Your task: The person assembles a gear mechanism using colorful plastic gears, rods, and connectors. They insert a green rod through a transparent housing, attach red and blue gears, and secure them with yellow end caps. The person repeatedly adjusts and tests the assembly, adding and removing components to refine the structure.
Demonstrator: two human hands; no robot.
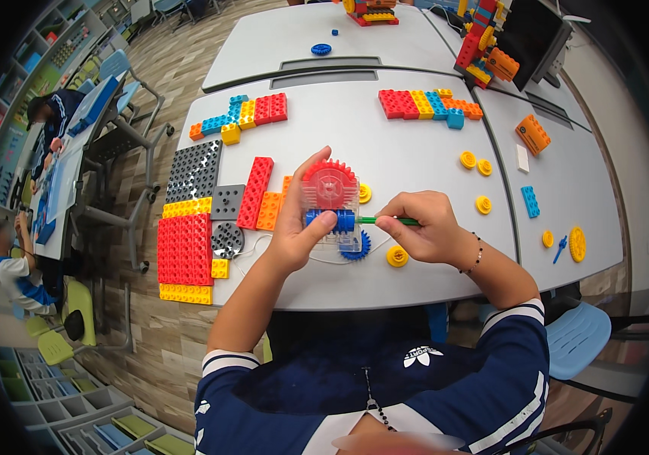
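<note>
Left hand (296, 231) grasps gearbox (332, 191), centre; right hand (424, 218) pinches green rod (367, 220); counter (434, 284) edge lies below, open room at upper centre.

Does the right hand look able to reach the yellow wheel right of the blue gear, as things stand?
Probably yes: the yellow wheel lies close to the right hand, with nothing covering it. That hand is pinching a green rod, though, and likely must let go first.
</note>
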